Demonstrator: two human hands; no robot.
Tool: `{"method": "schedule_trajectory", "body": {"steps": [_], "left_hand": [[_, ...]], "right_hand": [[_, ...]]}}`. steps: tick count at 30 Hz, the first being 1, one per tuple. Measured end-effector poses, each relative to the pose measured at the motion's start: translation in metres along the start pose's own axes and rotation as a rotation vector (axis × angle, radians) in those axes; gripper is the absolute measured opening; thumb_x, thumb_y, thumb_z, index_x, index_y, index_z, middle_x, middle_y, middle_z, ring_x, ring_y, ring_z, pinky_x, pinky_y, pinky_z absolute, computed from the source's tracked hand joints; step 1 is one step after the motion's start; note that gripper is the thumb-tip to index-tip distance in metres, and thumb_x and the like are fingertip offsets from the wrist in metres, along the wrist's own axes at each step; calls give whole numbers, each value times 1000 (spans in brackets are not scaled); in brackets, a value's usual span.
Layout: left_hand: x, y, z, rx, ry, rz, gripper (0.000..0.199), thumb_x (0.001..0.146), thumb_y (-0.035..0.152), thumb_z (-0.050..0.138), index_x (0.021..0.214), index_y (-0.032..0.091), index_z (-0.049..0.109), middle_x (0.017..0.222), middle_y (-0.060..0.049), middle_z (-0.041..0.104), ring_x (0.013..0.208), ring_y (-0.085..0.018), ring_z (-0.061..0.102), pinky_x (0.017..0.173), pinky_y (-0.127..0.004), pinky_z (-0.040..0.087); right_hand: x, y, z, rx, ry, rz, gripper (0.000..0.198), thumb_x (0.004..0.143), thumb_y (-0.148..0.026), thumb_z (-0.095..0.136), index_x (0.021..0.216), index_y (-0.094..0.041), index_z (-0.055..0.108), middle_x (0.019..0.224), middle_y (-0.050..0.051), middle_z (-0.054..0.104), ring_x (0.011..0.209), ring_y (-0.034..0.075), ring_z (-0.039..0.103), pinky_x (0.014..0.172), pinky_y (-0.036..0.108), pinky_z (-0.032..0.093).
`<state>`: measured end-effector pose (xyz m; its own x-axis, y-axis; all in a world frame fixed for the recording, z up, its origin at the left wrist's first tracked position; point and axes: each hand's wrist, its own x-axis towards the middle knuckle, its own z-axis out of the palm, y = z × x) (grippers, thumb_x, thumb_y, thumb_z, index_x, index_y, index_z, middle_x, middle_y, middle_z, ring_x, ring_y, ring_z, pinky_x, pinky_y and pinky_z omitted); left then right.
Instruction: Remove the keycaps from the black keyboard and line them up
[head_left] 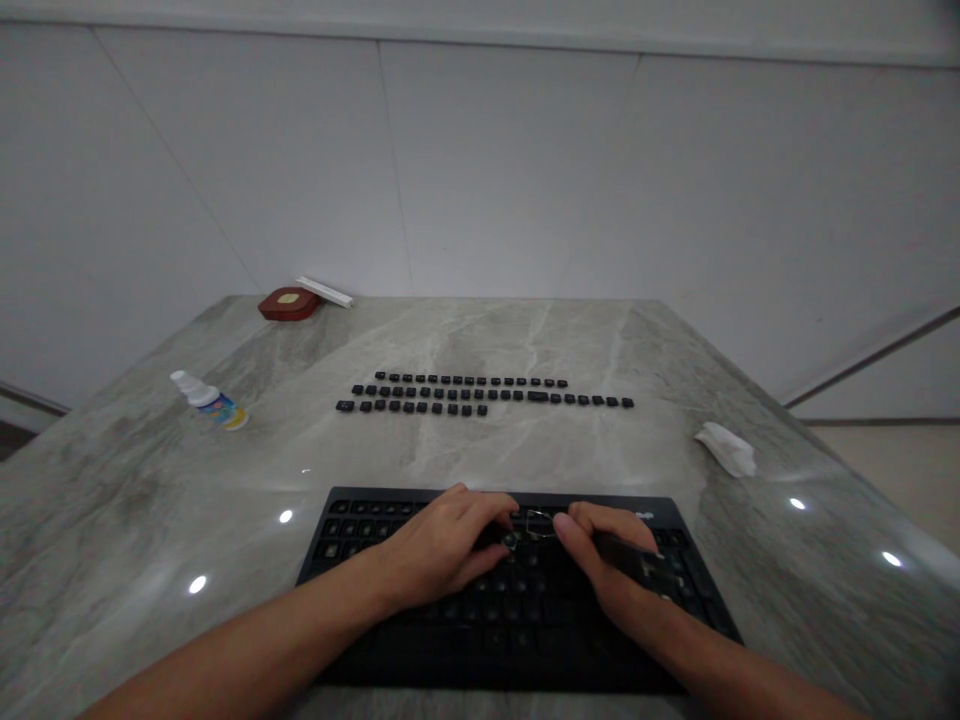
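Loose keycaps [478,395] too small for legible lettering, keyboard [510,610] partly hidden

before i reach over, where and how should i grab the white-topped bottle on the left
Grip the labelled lower body of the white-topped bottle, coming from its right, the side facing the left hand. That part looks broader than the white top, which narrows towards its end, and the bottle seems upright, so a sideways grip should suit.
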<state>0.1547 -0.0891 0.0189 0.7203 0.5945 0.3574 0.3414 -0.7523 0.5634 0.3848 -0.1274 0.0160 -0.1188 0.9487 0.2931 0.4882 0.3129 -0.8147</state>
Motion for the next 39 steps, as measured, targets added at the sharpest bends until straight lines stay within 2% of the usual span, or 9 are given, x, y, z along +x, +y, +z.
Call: {"method": "schedule_trajectory", "body": {"steps": [4, 6, 10, 12, 15, 17, 20, 26, 39], "left_hand": [[10, -7, -11, 25, 63, 57, 6, 95, 19, 56, 96, 17, 61, 94, -4, 68, 88, -17, 61, 81, -30, 49], [25, -15, -20, 99, 84, 51, 8, 94, 19, 58, 90, 15, 63, 89, -4, 68, 85, -16, 59, 79, -30, 47], [69, -40, -34, 354, 12, -4, 5, 88, 21, 66, 87, 16, 67, 87, -3, 71, 83, -18, 55, 81, -32, 45], [88, -55, -34, 398, 19, -42, 6, 86, 19, 69, 91, 17, 68, 90, -3, 71, 87, -20, 54, 84, -35, 43], [104, -74, -26, 444, 64, -125, 37, 83, 16, 70, 119, 16, 61, 97, -6, 71, 92, -25, 53, 83, -38, 41], [106, -82, -20, 462, 72, -163, 52, 83, 17, 69, 132, 16, 52, 97, -7, 71, 95, -27, 52, 84, -40, 40], [103, -85, -16, 483, 61, -185, 60, 85, 19, 66, 140, 17, 43, 100, -7, 70, 100, -29, 50, 87, -42, 37], [99, -85, -19, 512, 6, -207, 58, 86, 21, 66, 140, 19, 43, 102, -6, 70, 101, -29, 50, 87, -41, 35], [97, -89, -17, 528, -25, -271, 51, 87, 24, 64, 136, 19, 50, 107, -7, 71, 105, -30, 50, 87, -42, 34]], "right_hand": [[1, 0, 1, -6, 7, -7, 47, 95, -33, 51, 55, -20, 30, 51, -6, 31, 45, 9, 33, 48, 24, 30], [2, 0, 2, -19, -3, -19, 47, 95, -33, 50, 55, -21, 29, 50, -6, 30, 45, 9, 32, 47, 24, 28], [1, -1, 1, -41, -24, -54, 46, 94, -31, 50, 54, -21, 28, 50, -6, 30, 44, 9, 32, 46, 24, 29], [1, -2, 0, -60, -38, -71, 45, 94, -30, 50, 55, -21, 29, 50, -6, 31, 44, 9, 33, 46, 23, 29], [2, -8, -3, -99, -47, -104, 43, 93, -29, 49, 55, -21, 29, 50, -6, 32, 43, 8, 34, 46, 22, 31], [3, -12, -5, -119, -40, -116, 43, 93, -28, 49, 55, -20, 30, 50, -6, 32, 43, 8, 36, 47, 22, 32], [4, -14, -7, -127, -45, -125, 42, 92, -27, 49, 56, -20, 30, 50, -6, 32, 43, 8, 36, 47, 22, 32], [4, -13, -5, -81, -56, -147, 43, 92, -24, 51, 56, -20, 28, 49, -6, 32, 42, 7, 34, 46, 22, 31], [3, -10, -4, -114, -45, -169, 43, 92, -25, 52, 55, -20, 31, 49, -7, 32, 41, 7, 35, 46, 20, 32]]}}
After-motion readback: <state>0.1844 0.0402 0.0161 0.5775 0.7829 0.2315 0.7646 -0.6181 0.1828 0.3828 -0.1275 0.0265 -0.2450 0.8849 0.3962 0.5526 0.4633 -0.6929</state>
